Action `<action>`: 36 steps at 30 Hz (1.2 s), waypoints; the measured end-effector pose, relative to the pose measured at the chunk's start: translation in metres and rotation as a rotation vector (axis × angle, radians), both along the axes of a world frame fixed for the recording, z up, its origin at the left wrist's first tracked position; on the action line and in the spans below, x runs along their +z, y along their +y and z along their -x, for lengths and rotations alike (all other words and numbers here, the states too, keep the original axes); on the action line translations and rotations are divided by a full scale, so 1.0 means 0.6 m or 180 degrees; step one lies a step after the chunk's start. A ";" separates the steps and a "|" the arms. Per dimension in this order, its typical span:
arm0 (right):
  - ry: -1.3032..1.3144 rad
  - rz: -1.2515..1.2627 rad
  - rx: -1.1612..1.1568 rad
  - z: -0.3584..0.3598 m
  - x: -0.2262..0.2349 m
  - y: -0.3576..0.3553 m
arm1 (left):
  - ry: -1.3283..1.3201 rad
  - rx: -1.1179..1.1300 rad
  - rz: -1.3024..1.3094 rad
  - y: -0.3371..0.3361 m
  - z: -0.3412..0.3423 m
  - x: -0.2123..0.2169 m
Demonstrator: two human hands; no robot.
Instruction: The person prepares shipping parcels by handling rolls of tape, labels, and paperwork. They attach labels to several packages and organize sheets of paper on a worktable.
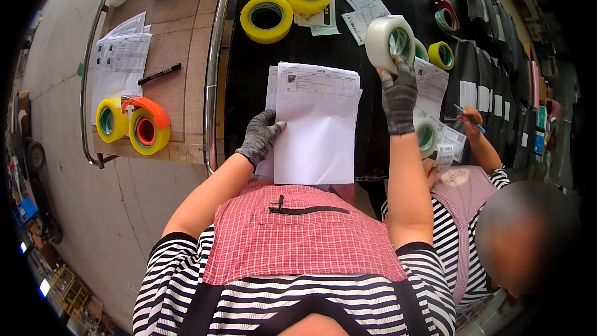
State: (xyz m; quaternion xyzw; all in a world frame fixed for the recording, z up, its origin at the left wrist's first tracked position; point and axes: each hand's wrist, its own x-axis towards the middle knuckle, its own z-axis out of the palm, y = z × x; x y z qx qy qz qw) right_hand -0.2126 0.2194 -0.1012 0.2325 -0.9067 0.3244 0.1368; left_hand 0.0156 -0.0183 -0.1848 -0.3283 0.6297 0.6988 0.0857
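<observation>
head view: the folded stack of white paper sheets [317, 124] lies on the black work surface [249, 74] right in front of the person, its long axis running away from the body, the printed top edge pointing to the far side and the blank lower end hanging at the near table edge. the left hand [260, 137], in a grey knit glove, rests on the stack's left edge, fingers loosely curled with the fingertips on the paper. the right hand [398, 96], gloved the same, is raised just right of the stack's top corner and grips a roll of clear packing tape [388, 40], fingers hooked over its rim; the roll stands on edge with its core facing the right.

beyond the stack sit two yellow tape rolls [286, 6] on more printed slips. to the right, another person's hand [469, 118] holds a blue pen over small labels, close beside the right forearm. on the left, past a metal rail [214, 68], a wooden cart top [180, 18] carries papers, a black marker [159, 74], and an orange tape dispenser [146, 126] with yellow rolls.
</observation>
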 end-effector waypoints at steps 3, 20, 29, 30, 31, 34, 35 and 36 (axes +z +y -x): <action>-0.0149 0.0168 0.0042 -0.105 0.047 0.000 | -0.0146 -0.0072 -0.0085 -0.004 0.007 0.013; -0.1205 -0.1041 0.0990 -0.385 -0.048 0.009 | 0.0131 -0.0824 0.1212 -0.012 0.010 0.031; -0.1748 -0.0207 0.0172 -0.332 -0.015 0.004 | 0.0189 -0.0378 0.1025 -0.020 0.008 0.002; -0.1705 -0.0235 -0.0045 -0.311 -0.020 0.005 | 0.0245 -0.0384 0.1111 -0.018 0.007 0.008; -0.1662 -0.0264 -0.0256 -0.288 -0.027 0.007 | 0.0299 -0.0386 0.1197 -0.016 0.005 0.013; -0.1231 -0.0332 -0.0434 -0.220 -0.103 0.021 | 0.0502 -0.0452 0.1567 -0.009 0.005 0.017; -0.1100 -0.0560 -0.0518 -0.209 -0.112 0.017 | 0.0558 -0.0456 0.1715 -0.009 0.002 0.013; -0.0967 -0.0788 -0.0606 -0.200 -0.120 0.014 | 0.0554 -0.0513 0.1789 -0.011 0.000 0.008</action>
